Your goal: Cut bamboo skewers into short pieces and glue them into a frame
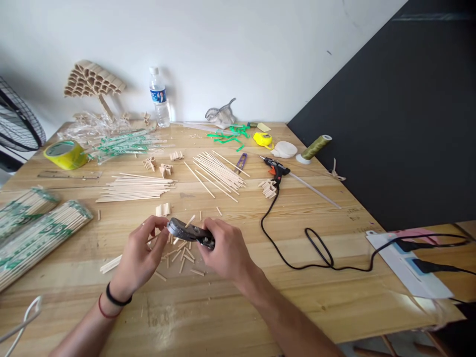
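The right hand (223, 250) has its fingers wrapped around the handles of the cutter (189, 232), held just above the bench (238, 302). The cutter's long axis runs left to right, its dark head pointing left and slightly away, toward the left hand (139, 255). That hand's fingers pinch a thin stick (154, 239) near the head. Short offcuts (182, 258) lie scattered beneath. Well behind stands a bottle (159, 97), capped, with little inside.

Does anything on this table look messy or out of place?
Yes: short cut stick pieces lie scattered under the hands, where the right hand holds cutters. The glue gun cord loops loosely across the table.
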{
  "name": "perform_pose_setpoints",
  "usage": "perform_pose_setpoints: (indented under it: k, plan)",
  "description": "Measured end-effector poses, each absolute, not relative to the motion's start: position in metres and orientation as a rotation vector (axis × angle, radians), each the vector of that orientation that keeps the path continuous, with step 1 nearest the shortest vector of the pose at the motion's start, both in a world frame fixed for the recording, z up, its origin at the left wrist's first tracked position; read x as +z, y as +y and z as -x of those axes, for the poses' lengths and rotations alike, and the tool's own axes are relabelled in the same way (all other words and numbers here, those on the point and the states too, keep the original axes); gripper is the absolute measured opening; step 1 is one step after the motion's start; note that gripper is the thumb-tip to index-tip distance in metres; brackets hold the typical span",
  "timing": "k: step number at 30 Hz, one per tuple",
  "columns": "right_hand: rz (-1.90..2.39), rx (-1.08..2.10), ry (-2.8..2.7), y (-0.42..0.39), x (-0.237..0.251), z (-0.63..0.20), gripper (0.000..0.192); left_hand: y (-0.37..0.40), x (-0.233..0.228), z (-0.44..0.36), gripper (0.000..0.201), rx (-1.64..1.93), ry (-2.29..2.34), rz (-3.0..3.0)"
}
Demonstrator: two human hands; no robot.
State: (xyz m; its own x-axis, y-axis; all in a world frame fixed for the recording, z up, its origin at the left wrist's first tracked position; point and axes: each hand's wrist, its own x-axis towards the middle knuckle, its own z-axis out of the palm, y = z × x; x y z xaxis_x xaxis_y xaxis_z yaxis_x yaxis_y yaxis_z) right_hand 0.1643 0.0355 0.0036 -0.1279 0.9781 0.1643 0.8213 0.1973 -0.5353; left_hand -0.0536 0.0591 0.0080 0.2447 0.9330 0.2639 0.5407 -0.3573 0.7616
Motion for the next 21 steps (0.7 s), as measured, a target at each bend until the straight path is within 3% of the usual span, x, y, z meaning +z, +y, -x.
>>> perform_pose_setpoints:
  k: [10,21]
  plan:
    - [1.743,0.621,-2.202,0.024,0.017,-0.149,0.019,0.038,0.009,0.054,0.034,1.292,0.978,-2.074]
    - [1.570,0.647,-2.294,0.016,0.011,-0.134,0.014,0.033,0.014,0.046,0.019,1.445,0.921,-2.236]
